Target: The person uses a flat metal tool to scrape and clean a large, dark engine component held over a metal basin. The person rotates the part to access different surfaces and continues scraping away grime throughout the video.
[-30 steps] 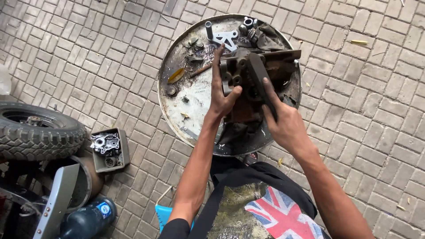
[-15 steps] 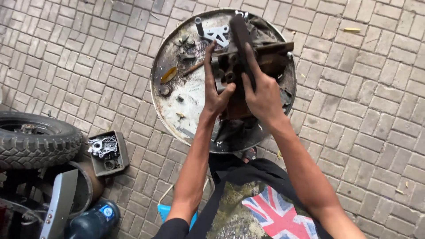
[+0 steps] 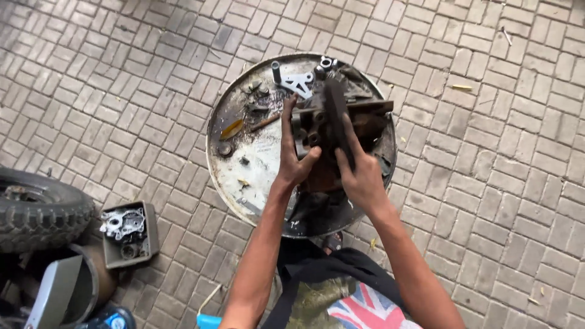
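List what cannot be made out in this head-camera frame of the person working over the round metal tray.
- Dark engine part: the face under the left hand and right hand is hidden by their grip.
- Small parts on the round tray: too small to identify.
- Tyre: cut off by the left edge.
- Grey box contents: blurred metal pieces.

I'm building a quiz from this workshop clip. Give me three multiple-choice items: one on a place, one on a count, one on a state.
1. Where does the small grey box of metal parts sit?
A. beside the tyre
B. in the round tray
C. on the person's lap

2. How many hands grip the dark engine part?
A. none
B. one
C. two

3. The engine part is
A. flat on the bricks
B. held over the tray
C. inside the box

A: the box lies right of the tyre.
C: left hand and right hand clasp it.
B: the tray lies beneath it.
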